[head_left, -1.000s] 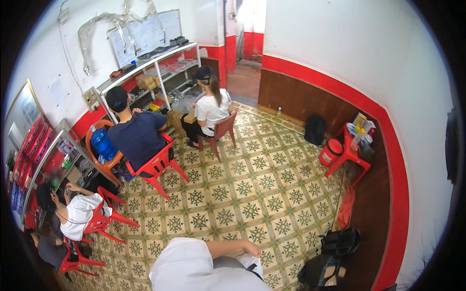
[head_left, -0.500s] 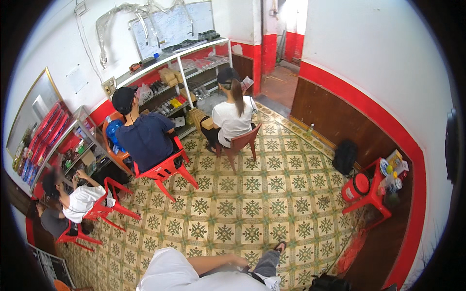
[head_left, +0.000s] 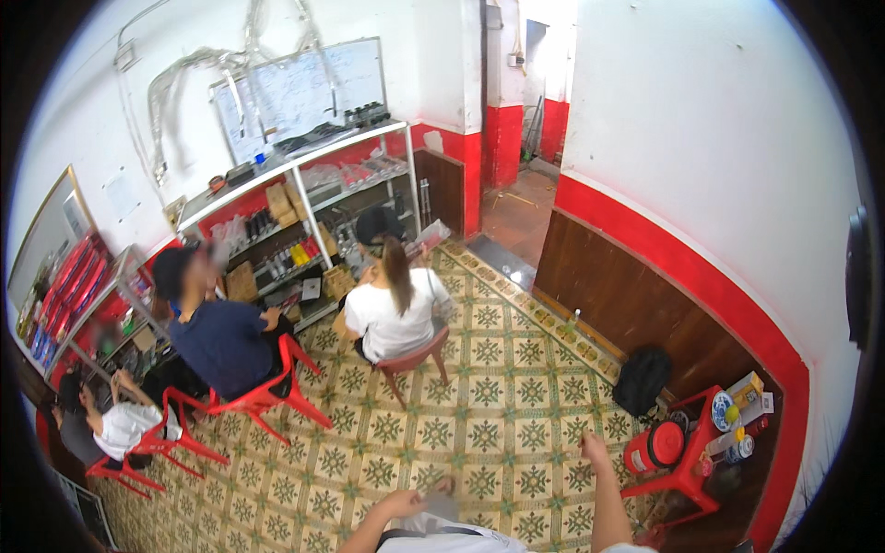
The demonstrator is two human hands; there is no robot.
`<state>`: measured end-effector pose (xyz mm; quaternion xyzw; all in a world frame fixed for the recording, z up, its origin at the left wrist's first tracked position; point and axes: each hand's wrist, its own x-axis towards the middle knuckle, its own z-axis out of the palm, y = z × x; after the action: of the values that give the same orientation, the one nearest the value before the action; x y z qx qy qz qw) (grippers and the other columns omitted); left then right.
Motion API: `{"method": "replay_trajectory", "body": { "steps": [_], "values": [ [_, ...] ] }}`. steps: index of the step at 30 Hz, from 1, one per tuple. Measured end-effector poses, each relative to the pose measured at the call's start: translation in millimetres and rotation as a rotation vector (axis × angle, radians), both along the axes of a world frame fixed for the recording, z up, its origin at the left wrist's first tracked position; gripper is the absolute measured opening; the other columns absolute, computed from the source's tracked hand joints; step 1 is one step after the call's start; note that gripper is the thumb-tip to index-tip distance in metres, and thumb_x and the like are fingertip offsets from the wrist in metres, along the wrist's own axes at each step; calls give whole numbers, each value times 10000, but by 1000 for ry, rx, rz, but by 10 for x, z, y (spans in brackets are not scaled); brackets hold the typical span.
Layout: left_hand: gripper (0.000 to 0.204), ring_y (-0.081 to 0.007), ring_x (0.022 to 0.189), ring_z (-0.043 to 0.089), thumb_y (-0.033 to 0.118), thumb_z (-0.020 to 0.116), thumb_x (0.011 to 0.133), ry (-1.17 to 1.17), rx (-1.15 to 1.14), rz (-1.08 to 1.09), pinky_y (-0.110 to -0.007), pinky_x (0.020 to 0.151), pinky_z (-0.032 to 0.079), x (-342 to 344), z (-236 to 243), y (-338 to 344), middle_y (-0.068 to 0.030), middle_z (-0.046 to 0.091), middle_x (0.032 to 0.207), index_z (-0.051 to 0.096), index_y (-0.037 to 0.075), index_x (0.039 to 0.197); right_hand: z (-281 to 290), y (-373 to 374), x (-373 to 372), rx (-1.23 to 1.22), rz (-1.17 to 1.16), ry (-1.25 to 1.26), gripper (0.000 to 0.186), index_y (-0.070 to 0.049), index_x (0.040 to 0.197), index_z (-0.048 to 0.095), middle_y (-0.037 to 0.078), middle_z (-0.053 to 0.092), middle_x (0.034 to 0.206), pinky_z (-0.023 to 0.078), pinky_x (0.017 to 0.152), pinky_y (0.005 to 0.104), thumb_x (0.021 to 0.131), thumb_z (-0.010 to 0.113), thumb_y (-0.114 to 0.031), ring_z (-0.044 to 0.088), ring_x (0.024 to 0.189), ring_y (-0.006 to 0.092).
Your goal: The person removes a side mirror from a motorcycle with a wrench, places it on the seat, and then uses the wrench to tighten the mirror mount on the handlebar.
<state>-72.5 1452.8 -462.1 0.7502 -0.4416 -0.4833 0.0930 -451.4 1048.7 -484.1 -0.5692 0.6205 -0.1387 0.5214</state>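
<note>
My left hand (head_left: 403, 503) hangs low in front of my white shirt, beside my grey trouser leg (head_left: 441, 507). Its fingers are blurred, so whether they are bent round anything is not clear. Further right, my right hand (head_left: 593, 447) is held out over the patterned tile floor (head_left: 479, 433), fingers curled in, with no thing showing in it. Nearest to that hand is a red bucket with a lid (head_left: 656, 446). My sandalled foot (head_left: 446, 484) shows ahead of the left hand.
A red stool (head_left: 687, 488) by the right wall bears a plate, boxes and jars. A black backpack (head_left: 643, 382) leans at the wall. Several people sit on chairs, one in a white shirt (head_left: 392, 318), facing shelves (head_left: 304, 180) of parts. A doorway (head_left: 518, 198) stands at the back.
The view has shifted, and my right arm has come into sight, extended. My left arm has moved lower. The seated person in dark blue has turned their head to the right.
</note>
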Motion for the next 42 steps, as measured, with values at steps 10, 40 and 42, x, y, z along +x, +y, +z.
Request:
{"method": "replay_trajectory", "body": {
  "steps": [10, 40, 42],
  "values": [
    [454, -113, 875, 622, 310, 730, 832, 591, -197, -371, -269, 792, 511, 1013, 237, -2973, -37, 690, 972, 649, 36, 1185, -1039, -1462, 429, 26, 579, 533, 520, 5, 991, 691, 171, 683, 905, 525, 764, 400, 972, 434, -447, 652, 808, 283],
    [453, -315, 1091, 604, 324, 616, 894, 268, 22, 77, -388, 938, 452, 4738, 1053, -10544, -180, 642, 1184, 583, 53, 1257, 222, -11472, 6487, -135, 628, -161, 312, -54, 1078, 666, 61, 688, 888, 518, 713, 320, 965, 551, -321, 628, 790, 156],
    [433, -307, 1109, 585, 305, 596, 919, 256, 110, 153, -393, 961, 440, 5233, 1204, -11154, -167, 632, 1217, 584, 64, 1278, 197, -11574, 6984, -291, 714, -78, 325, -55, 1095, 665, 66, 698, 929, 522, 788, 348, 965, 548, -329, 639, 857, 169]
  ]
}}
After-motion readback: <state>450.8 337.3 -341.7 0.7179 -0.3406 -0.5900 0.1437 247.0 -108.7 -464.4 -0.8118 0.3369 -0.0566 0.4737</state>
